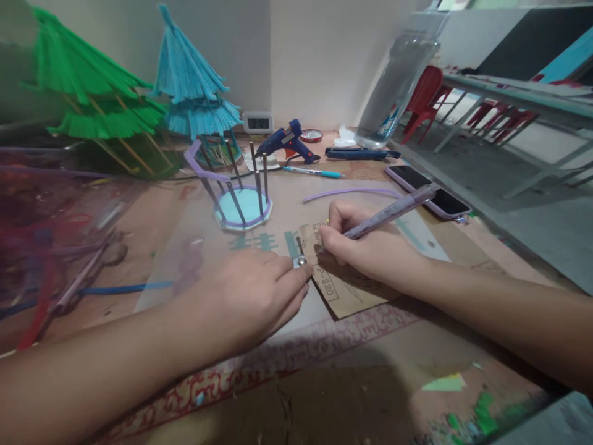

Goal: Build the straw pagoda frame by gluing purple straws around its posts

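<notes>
My right hand [347, 238] is closed around a purplish pen [389, 213], its tip low over a brown cardboard piece [347, 296] with printed lettering. My left hand [259, 287] lies palm down at the cardboard's left edge, its fingers together over a small metal-looking item with a round silver knob [301, 261]. Most of that item is hidden under the fingers. Beyond my hands stands a light blue base [243, 207] with a purple rim and several dark upright sticks. A bent purple strip [199, 162] rests on the sticks at its left.
Green [92, 80] and blue [189, 80] tiered models stand at the back left. Behind are a glue gun [290, 142], a blue pen [315, 172], a clock [258, 122] and a large bottle [393, 86]. A phone [428, 191] lies right; red and blue strips lie left.
</notes>
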`<action>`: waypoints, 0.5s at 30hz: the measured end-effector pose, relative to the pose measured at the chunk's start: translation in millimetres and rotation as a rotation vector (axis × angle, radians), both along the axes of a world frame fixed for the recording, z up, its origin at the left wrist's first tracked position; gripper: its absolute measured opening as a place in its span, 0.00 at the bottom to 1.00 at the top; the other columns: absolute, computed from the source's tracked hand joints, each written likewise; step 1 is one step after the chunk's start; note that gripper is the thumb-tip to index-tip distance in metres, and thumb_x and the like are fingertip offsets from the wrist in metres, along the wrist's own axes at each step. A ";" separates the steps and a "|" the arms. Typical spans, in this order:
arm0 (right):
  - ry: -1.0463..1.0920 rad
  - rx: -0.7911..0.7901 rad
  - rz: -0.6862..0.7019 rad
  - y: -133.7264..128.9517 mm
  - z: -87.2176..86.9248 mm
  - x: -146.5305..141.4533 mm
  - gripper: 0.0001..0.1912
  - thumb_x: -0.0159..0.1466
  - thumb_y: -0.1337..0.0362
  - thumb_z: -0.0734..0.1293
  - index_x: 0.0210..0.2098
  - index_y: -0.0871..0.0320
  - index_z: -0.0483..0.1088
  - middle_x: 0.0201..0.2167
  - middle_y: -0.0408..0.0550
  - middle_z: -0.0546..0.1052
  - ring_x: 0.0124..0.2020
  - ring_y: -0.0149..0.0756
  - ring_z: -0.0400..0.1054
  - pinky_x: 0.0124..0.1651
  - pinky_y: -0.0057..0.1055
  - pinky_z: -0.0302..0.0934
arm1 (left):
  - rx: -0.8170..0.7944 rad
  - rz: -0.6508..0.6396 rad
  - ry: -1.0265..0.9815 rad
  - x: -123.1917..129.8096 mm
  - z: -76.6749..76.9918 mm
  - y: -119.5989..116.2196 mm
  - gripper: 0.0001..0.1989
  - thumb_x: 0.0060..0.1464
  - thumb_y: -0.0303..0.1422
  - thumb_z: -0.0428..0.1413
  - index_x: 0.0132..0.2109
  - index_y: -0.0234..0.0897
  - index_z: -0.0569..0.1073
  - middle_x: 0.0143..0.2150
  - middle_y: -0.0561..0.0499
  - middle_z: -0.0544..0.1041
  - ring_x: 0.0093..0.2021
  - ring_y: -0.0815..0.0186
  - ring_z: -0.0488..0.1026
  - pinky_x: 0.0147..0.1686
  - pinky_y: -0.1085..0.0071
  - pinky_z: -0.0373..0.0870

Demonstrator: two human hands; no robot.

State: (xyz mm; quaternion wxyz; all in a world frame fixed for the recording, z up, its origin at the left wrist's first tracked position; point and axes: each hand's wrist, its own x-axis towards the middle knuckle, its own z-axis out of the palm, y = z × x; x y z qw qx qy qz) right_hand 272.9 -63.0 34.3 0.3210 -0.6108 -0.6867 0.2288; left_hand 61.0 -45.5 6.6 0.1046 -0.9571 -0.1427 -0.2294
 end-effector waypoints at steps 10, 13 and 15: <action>-0.012 -0.007 -0.002 0.0 0.2 0.6 0.13 0.61 0.61 0.64 0.23 0.54 0.56 0.18 0.36 0.61 0.23 0.29 0.57 0.28 0.29 0.48 | 0.000 -0.002 -0.003 0.1 -0.8 0.2 0.12 0.66 0.32 0.50 0.45 0.34 0.78 0.28 0.50 0.76 0.27 0.59 0.72 0.25 0.61 0.63; 0.023 -0.034 -0.018 -1.0 0.6 1.9 0.13 0.61 0.62 0.64 0.24 0.54 0.56 0.18 0.36 0.62 0.23 0.29 0.57 0.27 0.29 0.49 | -0.003 -0.002 0.004 -0.3 0.5 -0.6 0.13 0.67 0.32 0.49 0.46 0.34 0.78 0.28 0.50 0.76 0.26 0.58 0.72 0.25 0.61 0.64; 0.014 -0.036 -0.025 -1.2 0.8 2.4 0.13 0.61 0.62 0.64 0.24 0.54 0.56 0.18 0.36 0.62 0.23 0.29 0.57 0.27 0.29 0.49 | -0.004 -0.003 0.003 -0.5 0.6 -0.7 0.13 0.67 0.33 0.49 0.45 0.34 0.78 0.29 0.49 0.76 0.26 0.58 0.72 0.25 0.61 0.64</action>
